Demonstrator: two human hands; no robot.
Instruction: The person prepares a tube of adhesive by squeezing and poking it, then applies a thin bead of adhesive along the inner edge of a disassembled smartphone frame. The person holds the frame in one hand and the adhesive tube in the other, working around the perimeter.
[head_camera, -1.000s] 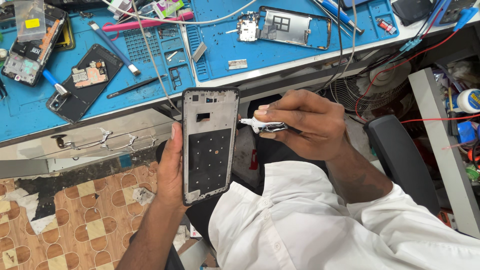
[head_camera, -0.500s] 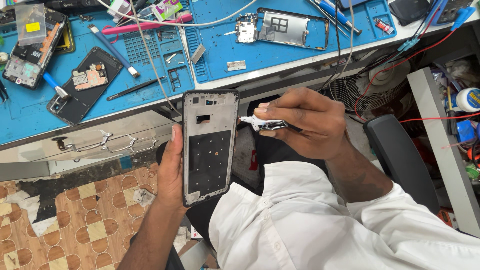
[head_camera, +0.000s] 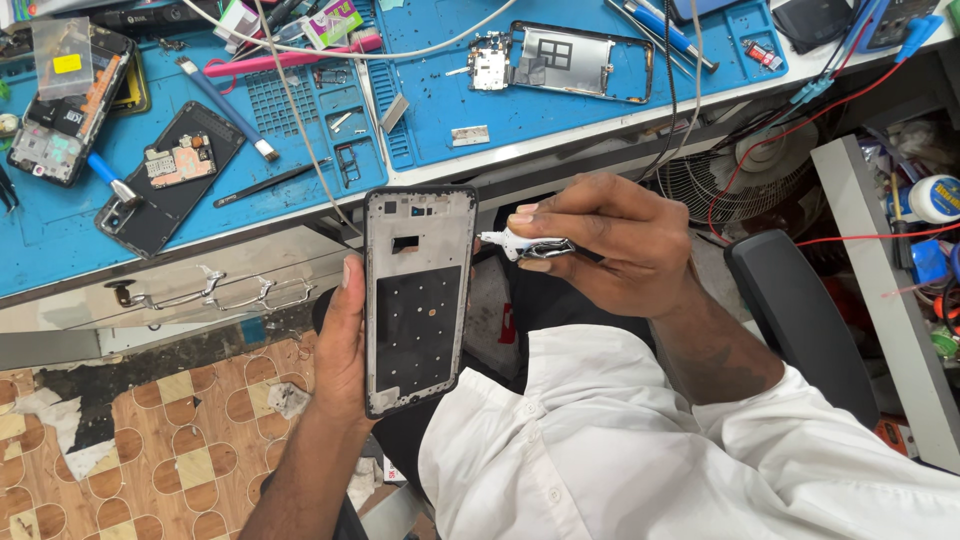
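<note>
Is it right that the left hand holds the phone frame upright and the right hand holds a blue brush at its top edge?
Not quite. The head view shows the right hand holding a small white tube, not a blue brush. The left hand does hold the phone frame upright.

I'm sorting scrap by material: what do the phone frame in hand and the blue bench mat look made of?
Phone frame: probably metal midplate with dull black coating and grey rim, flat and rigid. Blue mat: likely silicone rubber, matte, with moulded compartments.

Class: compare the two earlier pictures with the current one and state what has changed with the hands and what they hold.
Almost nothing changed. The left hand still holds the phone frame upright, and the right hand still keeps the small white-tipped tube pointed at its upper right edge. Nothing was picked up or released.
</note>
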